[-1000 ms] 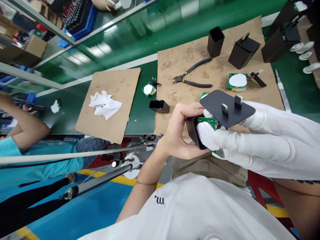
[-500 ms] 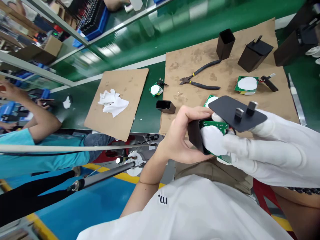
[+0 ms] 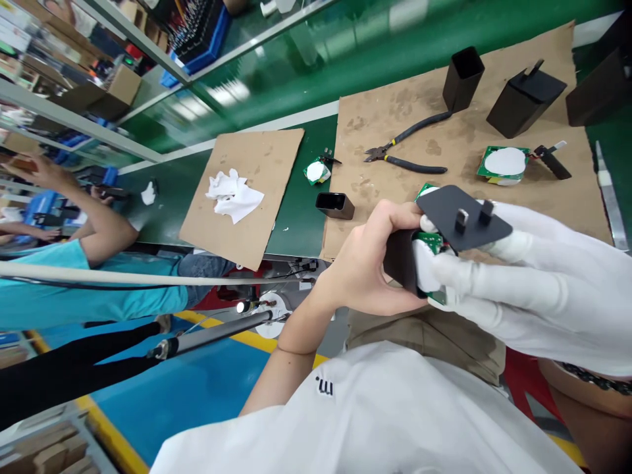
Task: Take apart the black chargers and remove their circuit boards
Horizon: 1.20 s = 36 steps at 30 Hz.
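My bare left hand is wrapped round a black charger housing, its open end facing right. A green circuit board with a white pad sits partly inside that housing. Fingers of my white-gloved right hand press on the pad and grip the board's outer part. A black plug cover with two metal prongs lies across the gloved thumb and fingers, above the board. Behind my hands, part of another board shows on the cardboard.
Diagonal cutters, an open housing, a closed charger and a wired board lie on the cardboard mat. Tweezers lie at right. Crumpled white cloth is at left, near a co-worker in a teal shirt.
The circuit board has slid further into the housing, pushed left by my gloved right hand. Less of the board and its white pad shows. The whole view has shifted slightly.
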Motion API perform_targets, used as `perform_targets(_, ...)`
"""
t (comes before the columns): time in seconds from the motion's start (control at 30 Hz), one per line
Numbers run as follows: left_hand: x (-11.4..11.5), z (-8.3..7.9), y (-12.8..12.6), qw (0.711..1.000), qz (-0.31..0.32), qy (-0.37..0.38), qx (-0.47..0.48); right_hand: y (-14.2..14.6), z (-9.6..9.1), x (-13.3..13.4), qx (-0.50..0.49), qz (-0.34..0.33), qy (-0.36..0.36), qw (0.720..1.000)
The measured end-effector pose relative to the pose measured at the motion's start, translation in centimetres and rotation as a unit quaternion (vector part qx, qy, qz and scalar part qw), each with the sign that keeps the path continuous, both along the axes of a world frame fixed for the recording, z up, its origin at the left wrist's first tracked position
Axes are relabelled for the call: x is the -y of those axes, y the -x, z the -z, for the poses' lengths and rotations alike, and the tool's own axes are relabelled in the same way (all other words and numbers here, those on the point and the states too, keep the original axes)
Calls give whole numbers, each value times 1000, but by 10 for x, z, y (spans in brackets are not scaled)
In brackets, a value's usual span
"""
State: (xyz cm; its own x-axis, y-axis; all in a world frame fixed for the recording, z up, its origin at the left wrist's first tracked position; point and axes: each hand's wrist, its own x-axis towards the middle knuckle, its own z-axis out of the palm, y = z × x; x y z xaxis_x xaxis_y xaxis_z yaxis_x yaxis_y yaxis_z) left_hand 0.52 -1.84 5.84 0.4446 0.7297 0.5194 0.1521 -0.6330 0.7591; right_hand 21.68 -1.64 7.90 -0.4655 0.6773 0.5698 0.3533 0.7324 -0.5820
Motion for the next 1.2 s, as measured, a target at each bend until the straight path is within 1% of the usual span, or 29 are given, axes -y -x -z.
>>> perform_targets(0.07,-3,5,-3,999,-32,27,-12,-1,8,0,19,-34,-30,999)
perform_targets(0.1,-5,8,-5,998,-46,50,-11,-2,10,1,25,-39,-24,999)
perform_targets(0.17,-8,16,-10,993,-46,104,21,-6,13,2,33,-30,28,999)
perform_targets(0.2,-10,20,-12,989,-31,137,45,-9,13,3,30,-18,59,998)
perform_targets(0.23,-11,25,-14,982,-13,174,70,-13,12,4,7,13,86,996)
perform_targets(0.3,-12,33,-16,960,31,254,109,-22,11,2,-88,102,120,984)
perform_targets(0.33,-13,37,-17,946,60,293,123,-26,11,-1,-137,131,133,973)
perform_targets(0.37,-13,40,-16,930,98,329,135,-30,11,-5,-173,131,150,965)
perform_targets(0.4,-13,43,-16,909,147,363,144,-32,13,-10,-186,98,175,962)
perform_targets(0.43,-13,46,-16,884,198,396,153,-34,15,-15,-183,38,213,959)
perform_targets(0.47,-14,48,-16,856,246,428,155,-35,17,-21,-174,-28,260,950)
perform_targets(0.5,-14,50,-17,829,285,456,154,-36,20,-25,-169,-80,305,934)
perform_targets(0.53,-14,52,-18,807,313,477,152,-35,22,-28,-167,-112,343,918)
perform_targets(0.6,-13,53,-21,779,342,502,154,-33,25,-29,-166,-129,387,898)
perform_targets(0.63,-12,53,-22,774,348,505,159,-32,26,-27,-166,-122,395,895)
perform_targets(0.67,-12,52,-22,773,351,503,163,-31,26,-25,-163,-111,396,897)
perform_targets(0.73,-10,50,-22,787,340,487,167,-29,29,-20,-168,-100,378,905)
perform_targets(0.83,-7,44,-19,826,301,453,146,-28,36,-16,-187,-114,315,924)
perform_targets(0.87,-6,43,-19,840,280,445,135,-29,38,-15,-186,-111,288,933)
perform_targets(0.9,-5,42,-20,858,248,433,123,-29,40,-13,-176,-92,260,945)
perform_targets(0.93,-4,42,-22,880,203,415,108,-29,40,-11,-158,-61,232,958)
perform_targets(0.97,-4,43,-25,905,143,388,94,-28,39,-8,-135,-21,203,970)
perform_targets(1.0,-3,45,-29,928,79,354,84,-27,37,-5,-109,24,178,978)
perform_targets(1.03,-1,48,-35,945,17,318,79,-24,34,0,-79,67,158,982)
perform_targets(1.1,1,58,-49,958,-75,261,89,-16,27,10,-17,148,125,981)
perform_targets(1.13,3,65,-55,959,-102,245,102,-11,25,15,16,186,109,976)
perform_targets(1.2,7,78,-67,957,-133,224,131,0,22,23,86,251,65,962)
